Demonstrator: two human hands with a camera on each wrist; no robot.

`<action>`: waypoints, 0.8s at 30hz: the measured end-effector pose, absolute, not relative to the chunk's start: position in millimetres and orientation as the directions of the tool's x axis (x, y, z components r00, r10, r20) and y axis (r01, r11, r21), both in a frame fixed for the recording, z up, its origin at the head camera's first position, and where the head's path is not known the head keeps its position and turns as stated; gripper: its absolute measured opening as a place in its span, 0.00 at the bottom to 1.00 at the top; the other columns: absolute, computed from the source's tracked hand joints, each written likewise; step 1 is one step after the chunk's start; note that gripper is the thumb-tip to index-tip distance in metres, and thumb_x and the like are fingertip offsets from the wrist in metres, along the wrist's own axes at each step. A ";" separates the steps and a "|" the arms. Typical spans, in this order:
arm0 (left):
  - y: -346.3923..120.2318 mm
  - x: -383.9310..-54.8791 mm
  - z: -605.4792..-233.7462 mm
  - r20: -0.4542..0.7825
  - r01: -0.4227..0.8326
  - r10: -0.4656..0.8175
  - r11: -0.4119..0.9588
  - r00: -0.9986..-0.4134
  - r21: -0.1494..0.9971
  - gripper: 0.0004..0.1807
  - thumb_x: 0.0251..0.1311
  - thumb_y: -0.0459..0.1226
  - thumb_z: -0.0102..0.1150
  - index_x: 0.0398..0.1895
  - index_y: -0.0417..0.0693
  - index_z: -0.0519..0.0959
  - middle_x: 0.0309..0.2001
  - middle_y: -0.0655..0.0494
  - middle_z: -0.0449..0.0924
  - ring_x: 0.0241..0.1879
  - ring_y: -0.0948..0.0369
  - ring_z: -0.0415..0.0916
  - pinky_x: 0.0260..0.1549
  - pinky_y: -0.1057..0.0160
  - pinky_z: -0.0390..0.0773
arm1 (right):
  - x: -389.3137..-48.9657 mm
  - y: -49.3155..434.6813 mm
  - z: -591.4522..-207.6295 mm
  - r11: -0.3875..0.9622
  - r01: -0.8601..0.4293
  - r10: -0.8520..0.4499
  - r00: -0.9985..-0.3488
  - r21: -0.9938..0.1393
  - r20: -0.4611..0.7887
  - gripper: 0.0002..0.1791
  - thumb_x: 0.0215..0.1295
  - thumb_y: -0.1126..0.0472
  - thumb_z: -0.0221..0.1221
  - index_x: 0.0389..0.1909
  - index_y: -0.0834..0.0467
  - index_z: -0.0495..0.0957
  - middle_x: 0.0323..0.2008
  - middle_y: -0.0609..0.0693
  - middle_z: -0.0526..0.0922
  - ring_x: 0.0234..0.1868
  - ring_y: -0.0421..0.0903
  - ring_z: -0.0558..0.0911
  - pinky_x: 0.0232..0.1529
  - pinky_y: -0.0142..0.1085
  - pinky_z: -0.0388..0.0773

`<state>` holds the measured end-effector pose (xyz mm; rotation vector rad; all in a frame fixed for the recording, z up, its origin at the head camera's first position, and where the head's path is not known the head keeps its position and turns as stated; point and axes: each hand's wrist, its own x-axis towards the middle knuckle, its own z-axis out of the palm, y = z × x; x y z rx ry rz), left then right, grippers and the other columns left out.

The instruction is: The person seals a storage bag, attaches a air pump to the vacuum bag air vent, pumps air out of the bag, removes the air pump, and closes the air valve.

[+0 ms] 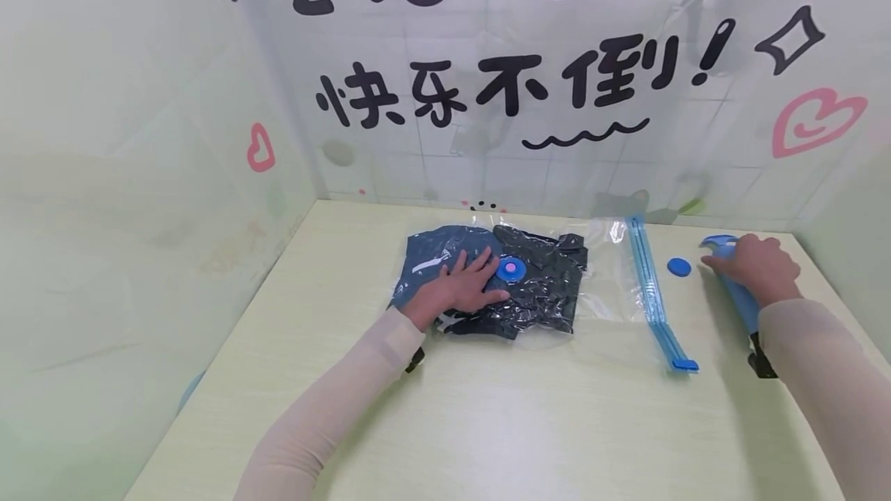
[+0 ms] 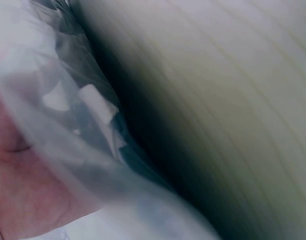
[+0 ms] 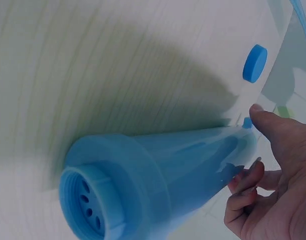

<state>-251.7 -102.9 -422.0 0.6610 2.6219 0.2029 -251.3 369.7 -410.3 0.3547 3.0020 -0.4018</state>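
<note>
A clear vacuum storage bag [image 1: 612, 284] with dark folded clothing [image 1: 550, 284] inside lies flat on the table. My left hand [image 1: 466, 290] rests on the bag with its fingers spread, beside the round blue valve [image 1: 511, 270] with a pink centre. In the left wrist view the bag's loose plastic [image 2: 93, 165] covers part of the hand. At the right, my right hand [image 1: 764, 267] grips a light blue hand pump [image 3: 192, 170] near its far end, thumb on one side and curled fingers on the other. The pump's threaded, holed mouth [image 3: 88, 200] faces the wrist camera.
A round blue cap [image 1: 678, 267] lies between the bag and the pump. The bag's blue zip strip [image 1: 647, 277] runs down its right side, with a blue slider [image 1: 685, 366] at the near end. A printed white curtain [image 1: 487, 153] hangs behind the pale table [image 1: 501, 424].
</note>
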 end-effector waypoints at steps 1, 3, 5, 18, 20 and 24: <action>-103.1 -251.7 -421.9 -0.369 0.417 0.479 0.877 -0.796 0.239 0.43 0.76 0.63 0.36 0.84 0.56 0.40 0.82 0.55 0.27 0.77 0.42 0.25 0.69 0.34 0.43 | -253.4 367.8 -410.9 0.943 0.227 0.205 -0.972 -0.243 -0.114 0.42 0.68 0.43 0.59 0.48 0.84 0.62 0.37 0.78 0.65 0.36 0.74 0.72 0.37 0.69 0.71; -103.7 -251.6 -421.5 -0.371 0.415 0.476 0.879 -0.797 0.235 0.43 0.76 0.63 0.36 0.84 0.56 0.40 0.82 0.55 0.27 0.77 0.42 0.26 0.69 0.35 0.43 | -257.8 362.9 -412.3 0.952 0.181 0.164 -0.982 -0.248 -0.089 0.41 0.69 0.46 0.57 0.53 0.83 0.59 0.42 0.80 0.61 0.39 0.77 0.70 0.39 0.72 0.70; -104.1 -251.3 -421.2 -0.373 0.416 0.476 0.879 -0.796 0.234 0.43 0.76 0.63 0.36 0.84 0.56 0.40 0.82 0.55 0.27 0.77 0.42 0.26 0.69 0.35 0.43 | -262.2 357.5 -413.6 0.961 0.114 0.102 -0.993 -0.253 -0.057 0.39 0.70 0.47 0.56 0.58 0.80 0.58 0.45 0.80 0.59 0.40 0.77 0.70 0.36 0.71 0.71; -102.4 -252.0 -423.1 -0.372 0.407 0.473 0.880 -0.799 0.244 0.43 0.76 0.63 0.37 0.84 0.56 0.40 0.82 0.55 0.28 0.77 0.42 0.25 0.70 0.35 0.42 | -275.2 318.5 -422.6 0.924 -0.296 -0.322 -0.944 -0.244 -0.075 0.29 0.70 0.56 0.60 0.59 0.77 0.70 0.40 0.71 0.77 0.41 0.67 0.79 0.42 0.62 0.76; -101.8 -252.2 -423.8 -0.372 0.402 0.469 0.882 -0.801 0.247 0.43 0.76 0.63 0.37 0.84 0.57 0.40 0.82 0.56 0.28 0.77 0.43 0.25 0.70 0.35 0.41 | -273.9 316.6 -424.2 0.917 -0.313 -0.340 -0.938 -0.246 -0.074 0.26 0.68 0.59 0.60 0.56 0.77 0.71 0.36 0.67 0.78 0.39 0.65 0.78 0.40 0.59 0.77; -102.0 -251.6 -423.3 -0.376 0.393 0.464 0.884 -0.802 0.253 0.42 0.76 0.63 0.37 0.84 0.57 0.40 0.82 0.57 0.27 0.77 0.43 0.25 0.70 0.35 0.40 | -269.8 314.6 -426.3 0.927 -0.275 -0.302 -0.950 -0.254 -0.076 0.27 0.66 0.61 0.62 0.56 0.78 0.70 0.37 0.71 0.75 0.39 0.65 0.75 0.38 0.58 0.76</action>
